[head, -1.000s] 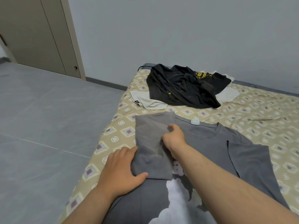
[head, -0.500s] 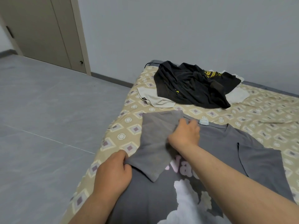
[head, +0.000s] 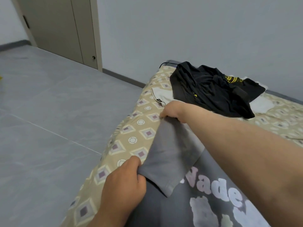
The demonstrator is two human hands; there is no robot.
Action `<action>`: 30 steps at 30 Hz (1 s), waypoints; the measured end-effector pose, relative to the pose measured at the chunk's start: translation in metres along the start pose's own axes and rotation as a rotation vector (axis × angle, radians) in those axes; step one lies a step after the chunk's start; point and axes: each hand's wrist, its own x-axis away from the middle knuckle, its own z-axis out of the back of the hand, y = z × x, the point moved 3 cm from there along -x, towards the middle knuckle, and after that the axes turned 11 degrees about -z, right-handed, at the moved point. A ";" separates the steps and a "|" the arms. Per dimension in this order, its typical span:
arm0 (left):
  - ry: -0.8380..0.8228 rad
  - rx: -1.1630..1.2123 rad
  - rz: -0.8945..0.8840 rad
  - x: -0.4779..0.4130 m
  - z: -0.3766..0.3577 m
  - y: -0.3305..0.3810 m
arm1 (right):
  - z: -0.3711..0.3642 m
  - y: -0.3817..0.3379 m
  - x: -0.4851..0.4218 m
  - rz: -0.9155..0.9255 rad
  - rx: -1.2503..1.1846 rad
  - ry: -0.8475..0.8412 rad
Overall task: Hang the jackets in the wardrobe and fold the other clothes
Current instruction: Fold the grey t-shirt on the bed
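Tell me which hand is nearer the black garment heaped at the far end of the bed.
Right. The right hand pinches the grey T-shirt at its far edge, just short of the black garment. The left hand grips the sleeve fold much nearer the person.

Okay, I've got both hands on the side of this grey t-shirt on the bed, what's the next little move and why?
Probably carry that pinched edge across toward the middle of the grey t-shirt and lay it flat. Your left hand and right hand each grip the raised side panel, which stands off the bed and only partly covers the printed lettering, so the fold looks unfinished.
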 end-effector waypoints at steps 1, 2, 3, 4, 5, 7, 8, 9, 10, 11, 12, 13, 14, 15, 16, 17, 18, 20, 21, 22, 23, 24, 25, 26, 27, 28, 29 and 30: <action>0.016 0.010 0.016 -0.001 0.000 -0.001 | 0.001 0.004 -0.009 -0.014 -0.014 0.018; 0.037 0.027 0.027 -0.001 -0.001 -0.002 | -0.002 0.009 -0.017 -0.015 -0.044 0.063; 0.061 0.046 0.024 -0.001 -0.002 -0.003 | -0.005 0.016 -0.025 -0.082 -0.248 0.112; 0.087 0.051 -0.005 -0.001 -0.002 -0.003 | -0.007 0.019 -0.033 -0.107 -0.358 0.178; 0.108 0.033 -0.060 -0.001 -0.004 -0.004 | -0.012 0.023 -0.040 -0.110 -0.366 0.232; 0.116 -0.039 -0.164 0.001 -0.007 -0.006 | -0.019 0.023 -0.044 -0.047 -0.371 0.303; 0.105 -0.073 -0.189 0.001 -0.009 -0.008 | -0.023 0.023 -0.046 0.009 -0.332 0.328; 0.094 -0.102 -0.208 0.000 -0.011 -0.010 | -0.026 0.022 -0.046 0.074 -0.326 0.342; 0.094 -0.121 -0.227 -0.001 -0.011 -0.010 | -0.026 0.022 -0.039 0.122 -0.287 0.368; 0.102 -0.122 -0.246 -0.001 -0.011 -0.009 | -0.025 0.022 -0.031 0.157 -0.267 0.375; 0.116 -0.107 -0.274 -0.001 -0.010 -0.008 | -0.025 0.023 -0.019 0.193 -0.228 0.402; 0.132 -0.085 -0.308 -0.001 -0.009 -0.007 | -0.028 0.028 -0.006 0.232 -0.177 0.443; 0.138 -0.062 -0.338 0.000 -0.009 -0.006 | -0.033 0.035 0.013 0.292 -0.113 0.504; 0.134 -0.039 -0.359 0.001 -0.009 -0.005 | -0.040 0.045 0.035 0.369 -0.056 0.565; 0.129 -0.027 -0.368 0.001 -0.009 -0.005 | -0.049 0.059 0.057 0.425 -0.004 0.611; 0.126 -0.037 -0.367 0.000 -0.010 -0.005 | -0.058 0.076 0.075 0.416 0.046 0.616; 0.119 -0.065 -0.364 0.000 -0.011 -0.006 | -0.064 0.095 0.081 0.364 0.088 0.606; 0.094 -0.118 -0.371 -0.002 -0.014 -0.007 | -0.058 0.127 0.071 0.147 0.088 0.563; 0.082 -0.132 -0.377 -0.002 -0.015 -0.006 | -0.049 0.137 0.060 0.029 0.027 0.536; 0.061 -0.145 -0.378 -0.002 -0.017 -0.006 | -0.040 0.142 0.048 -0.052 -0.030 0.499; 0.028 -0.166 -0.369 -0.002 -0.018 -0.006 | -0.033 0.143 0.040 -0.090 -0.062 0.460; -0.016 -0.195 -0.355 -0.003 -0.018 -0.005 | -0.028 0.141 0.032 -0.091 -0.084 0.418; -0.056 -0.225 -0.344 -0.004 -0.018 -0.004 | -0.026 0.138 0.027 -0.080 -0.103 0.371; -0.092 -0.250 -0.339 -0.005 -0.018 -0.003 | -0.024 0.136 0.023 -0.075 -0.130 0.325; -0.123 -0.270 -0.338 -0.006 -0.018 -0.002 | -0.021 0.135 0.021 -0.082 -0.187 0.297; -0.144 -0.288 -0.337 -0.006 -0.019 -0.001 | -0.016 0.136 0.017 -0.102 -0.276 0.284; -0.157 -0.306 -0.337 -0.007 -0.020 -0.001 | -0.012 0.139 0.014 -0.130 -0.384 0.285; -0.164 -0.323 -0.338 -0.008 -0.020 -0.001 | -0.008 0.142 0.010 -0.158 -0.476 0.300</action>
